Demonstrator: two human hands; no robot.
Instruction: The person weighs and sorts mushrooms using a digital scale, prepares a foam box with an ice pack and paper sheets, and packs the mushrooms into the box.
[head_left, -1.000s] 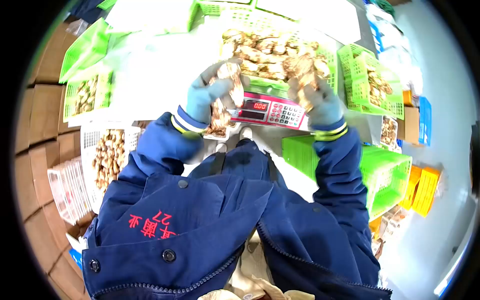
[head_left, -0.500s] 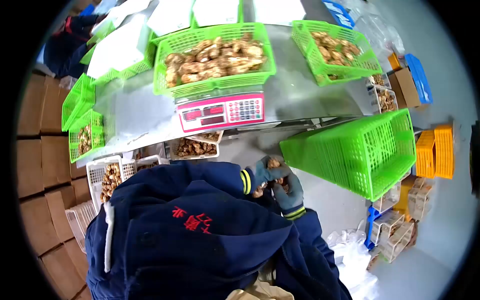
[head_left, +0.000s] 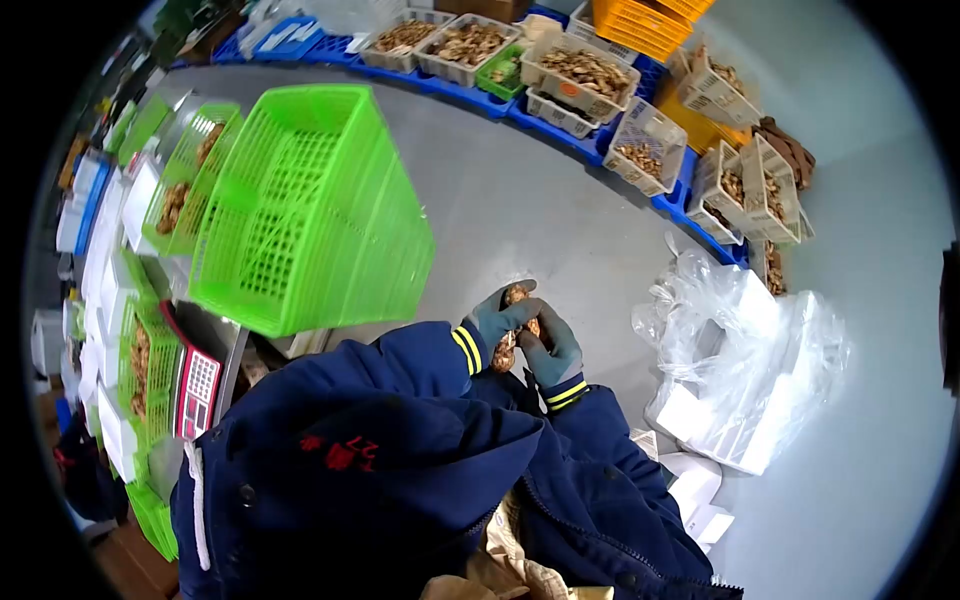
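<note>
Grey-gloved left hand [head_left: 497,318] and right hand [head_left: 560,352] are jointly clasping knobbly brown mushrooms [head_left: 504,354]; uneven shapes are risking a slip onto the grey floor [head_left: 500,210].

Lime-green crates [head_left: 390,240], blue pallets [head_left: 590,145], red-edged scale [head_left: 197,385]

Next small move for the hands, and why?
I'd probably cup the left hand and right hand closer around the brown pieces: they stick out between the gloved fingers, and grey floor shows just beyond.
</note>
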